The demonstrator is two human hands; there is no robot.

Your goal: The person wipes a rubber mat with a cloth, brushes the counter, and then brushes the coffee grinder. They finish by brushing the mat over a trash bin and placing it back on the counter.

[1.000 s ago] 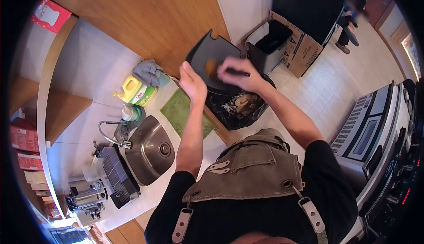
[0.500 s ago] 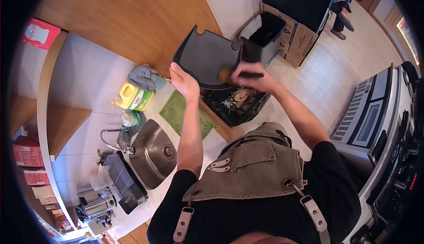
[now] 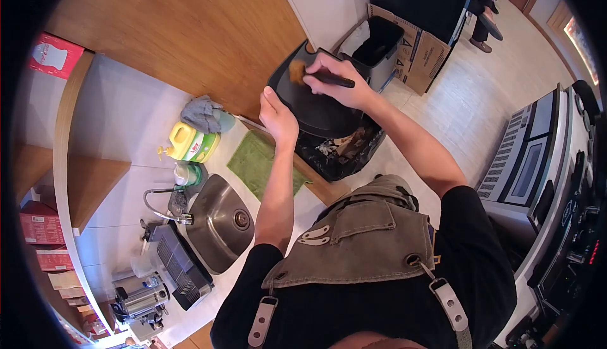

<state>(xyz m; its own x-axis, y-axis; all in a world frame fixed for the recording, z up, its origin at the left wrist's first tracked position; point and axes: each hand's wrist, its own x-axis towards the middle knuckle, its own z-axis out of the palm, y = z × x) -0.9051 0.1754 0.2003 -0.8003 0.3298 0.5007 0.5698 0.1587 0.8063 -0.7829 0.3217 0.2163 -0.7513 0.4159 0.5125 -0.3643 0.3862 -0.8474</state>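
A dark grey tray (image 3: 322, 114) with a raised rim and a notched edge is tilted above a bin lined with a black bag (image 3: 338, 162). My left hand (image 3: 279, 119) grips the tray's near left edge, fingers partly hidden behind it. In my right hand (image 3: 349, 91) is a brush (image 3: 298, 72) with brown bristles and a dark handle. Its bristles are over the tray's upper surface, near the notched edge; whether they touch is hard to tell. Crumpled brownish waste (image 3: 346, 143) shows in the bag below.
Left of my arm are a steel sink (image 3: 218, 238), a green cloth (image 3: 256, 159), a yellow soap bottle (image 3: 193, 141) and a dish rack (image 3: 183, 263). A second bin (image 3: 382, 42) and a cardboard box (image 3: 420, 61) stand beyond. An oven (image 3: 525, 165) is at right; a person's legs (image 3: 484, 30) show far off.
My right hand and the brush have moved up and left, from the tray's lower right side toward its notched edge. The tray has shifted slightly right and appears tilted differently.
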